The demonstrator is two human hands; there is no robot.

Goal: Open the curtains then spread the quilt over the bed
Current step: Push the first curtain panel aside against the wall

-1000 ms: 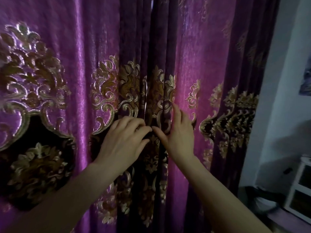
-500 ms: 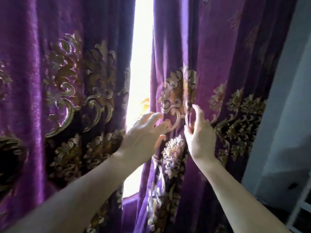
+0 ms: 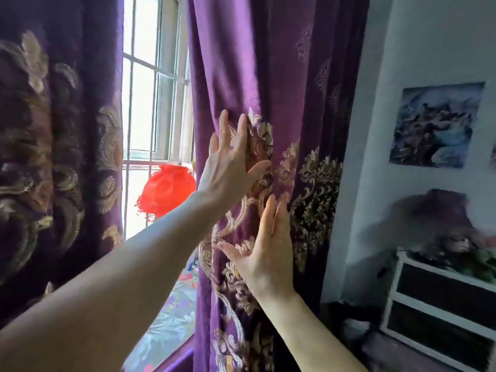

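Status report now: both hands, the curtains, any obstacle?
Left hand and right hand open, flat on right curtain. Left curtain aside, window partly uncovered. No obstacle seen.

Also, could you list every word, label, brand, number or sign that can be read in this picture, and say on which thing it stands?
None: no readable text anywhere in this view.
Purple curtain: only gold embroidered ornaments, no letters.
Wall picture: a blurred painted scene, no legible words.
Red lantern outside the window: no visible writing.
White shelf unit: no label can be made out.
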